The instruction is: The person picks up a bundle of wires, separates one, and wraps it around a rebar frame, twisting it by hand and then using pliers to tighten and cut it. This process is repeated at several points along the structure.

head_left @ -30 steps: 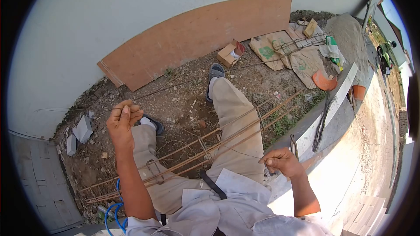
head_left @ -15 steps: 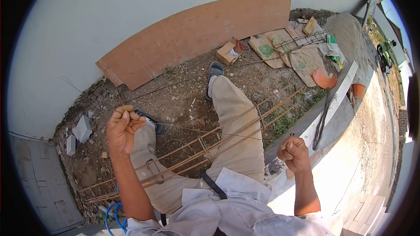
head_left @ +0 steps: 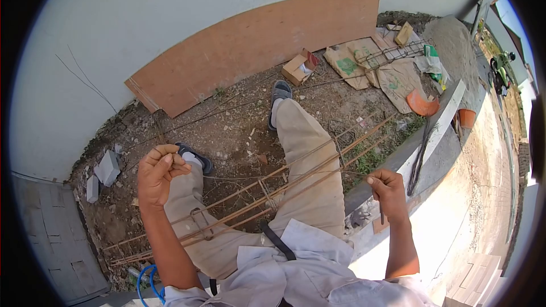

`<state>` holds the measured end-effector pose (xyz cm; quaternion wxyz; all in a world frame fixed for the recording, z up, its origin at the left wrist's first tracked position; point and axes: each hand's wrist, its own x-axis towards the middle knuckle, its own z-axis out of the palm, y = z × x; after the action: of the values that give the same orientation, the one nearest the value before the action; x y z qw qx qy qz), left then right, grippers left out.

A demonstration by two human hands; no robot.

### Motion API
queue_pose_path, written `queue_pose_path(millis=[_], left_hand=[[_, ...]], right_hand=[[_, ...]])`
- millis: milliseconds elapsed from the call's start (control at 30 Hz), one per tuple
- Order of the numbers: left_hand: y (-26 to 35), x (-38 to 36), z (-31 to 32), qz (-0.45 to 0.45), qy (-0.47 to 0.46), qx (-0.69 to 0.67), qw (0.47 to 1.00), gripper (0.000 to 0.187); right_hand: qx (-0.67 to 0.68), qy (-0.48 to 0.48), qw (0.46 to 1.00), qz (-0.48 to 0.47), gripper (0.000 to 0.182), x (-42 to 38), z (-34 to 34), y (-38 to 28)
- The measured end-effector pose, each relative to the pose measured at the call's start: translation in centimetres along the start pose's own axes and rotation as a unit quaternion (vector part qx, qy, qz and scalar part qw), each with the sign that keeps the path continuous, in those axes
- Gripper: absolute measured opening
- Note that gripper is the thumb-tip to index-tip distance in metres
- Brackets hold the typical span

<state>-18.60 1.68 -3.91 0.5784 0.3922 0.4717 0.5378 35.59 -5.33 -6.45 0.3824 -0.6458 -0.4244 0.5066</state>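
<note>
Two hands are pinching a thin dark tie wire (head_left: 273,176) stretched sideways between them, left hand (head_left: 156,173) and right hand (head_left: 387,189) each gripping an end, just above the rusty rebar cage (head_left: 296,179) lying across the lap.

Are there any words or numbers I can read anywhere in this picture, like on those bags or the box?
None can be read.
Paper sacks: green printed marks, too blurred to read.
Cardboard box: no readable print shows.
Green and white packet by the sand pile: too small to tell.
The left hand and right hand pinch a thin wire that bears no label.
</note>
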Motion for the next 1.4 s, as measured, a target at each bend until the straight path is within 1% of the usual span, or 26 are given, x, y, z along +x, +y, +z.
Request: queue_pose_path(millis=[67,100,167,200,233,267,333,367,433,467,533,567,667,767,867,933,1000,1033,1067,1133,1167,1233,1267,1300,1367,1400], left_hand=[[-0.7,0.3,-1.4,0.008,0.07,0.104,0.992,0.027],[-1.0,0.4,-1.5,0.035,0.11,0.089,0.989,0.027],[-1.1,1.0,-1.6,0.094,0.188,0.059,0.976,0.028],[-1.2,1.2,-2.0,0.108,0.187,-0.012,0.976,0.029],[-1.1,1.3,-2.5,0.121,0.185,-0.082,0.972,0.029],[-1.1,1.3,-2.8,0.134,0.181,-0.153,0.962,0.03],[-0.7,0.8,-2.0,0.119,0.079,-0.229,0.963,0.029],[-0.2,0.6,-1.7,0.111,0.027,-0.265,0.957,0.028],[0.8,0.1,-1.5,0.09,0.014,-0.207,0.974,0.025],[1.1,-0.1,-1.5,0.078,0.009,-0.179,0.981,0.024],[1.2,0.0,-2.1,0.098,0.064,-0.085,0.989,0.022],[1.2,0.1,-2.4,0.108,0.091,-0.038,0.989,0.021],[1.0,0.6,-3.0,0.161,0.168,-0.003,0.973,0.019],[2.7,1.1,-3.7,0.183,0.199,-0.047,0.962,0.021],[8.0,1.9,-3.5,0.275,0.176,-0.078,0.942,0.023],[12.9,2.2,-4.9,0.331,0.141,-0.059,0.931,0.03],[18.5,2.2,-3.8,0.38,0.15,-0.022,0.912,0.037],[20.9,2.2,-3.3,0.405,0.145,0.043,0.902,0.038],[23.1,2.2,-2.9,0.428,0.138,0.108,0.887,0.04],[25.4,2.1,0.9,0.435,0.153,0.238,0.854,0.038],[25.4,2.2,3.0,0.434,0.16,0.301,0.834,0.037],[24.0,3.0,6.0,0.419,0.095,0.461,0.777,0.032],[22.2,3.4,7.9,0.379,0.075,0.464,0.797,0.029],[20.2,3.4,9.9,0.338,0.048,0.504,0.793,0.027],[15.0,3.4,11.7,0.281,-0.053,0.529,0.799,0.026],[12.8,3.1,12.5,0.28,-0.104,0.566,0.769,0.028]], right_hand=[[0.157,-0.093,0.983,0.004,0.016,-0.4,-1.0,0.1],[0.208,-0.178,0.961,0.021,0.017,-0.6,-1.1,0.2],[0.107,-0.252,0.96,0.052,0.016,-1.3,-0.2,0.4],[0.056,-0.288,0.954,0.067,0.016,-1.6,0.8,-0.1],[-0.018,-0.288,0.954,0.086,0.016,-2.1,2.0,-1.3],[-0.082,-0.255,0.963,0.038,0.014,-1.9,2.6,-0.8],[-0.206,-0.184,0.959,-0.058,0.012,-1.4,3.4,0.9],[-0.226,-0.132,0.964,-0.051,0.013,-1.0,3.2,1.1],[-0.263,-0.027,0.964,-0.036,0.017,0.0,1.6,1.2],[-0.181,-0.027,0.983,-0.022,0.019,0.2,0.8,1.2],[-0.013,-0.027,1.0,0.008,0.024,0.4,-0.8,1.1],[0.126,-0.061,0.99,0.011,0.026,0.3,-1.1,1.3],[0.249,-0.188,0.95,-0.017,0.024,0.0,-0.8,2.6],[0.255,-0.23,0.939,-0.004,0.02,0.1,2.0,3.4],[0.112,-0.223,0.968,0.003,0.019,0.7,5.9,1.6],[0.04,-0.218,0.974,-0.043,0.023,2.4,9.4,1.6],[-0.053,-0.144,0.978,-0.142,0.03,2.8,13.8,-1.1],[-0.165,-0.086,0.952,-0.244,0.039,3.0,15.0,-2.4],[-0.272,-0.026,0.901,-0.338,0.05,3.0,15.9,-3.6],[-0.211,-0.021,0.891,-0.401,0.057,2.4,17.0,-6.3],[-0.182,-0.02,0.884,-0.431,0.061,1.9,17.1,-7.5],[-0.175,0.03,0.84,-0.512,0.062,0.9,16.6,-10.0],[-0.172,0.054,0.815,-0.551,0.062,0.5,16.4,-10.9],[-0.193,0.102,0.793,-0.568,0.062,0.3,16.1,-11.4],[-0.232,0.197,0.741,-0.599,0.063,0.2,15.4,-12.1],[-0.289,0.201,0.74,-0.574,0.063,0.1,15.0,-12.1]])
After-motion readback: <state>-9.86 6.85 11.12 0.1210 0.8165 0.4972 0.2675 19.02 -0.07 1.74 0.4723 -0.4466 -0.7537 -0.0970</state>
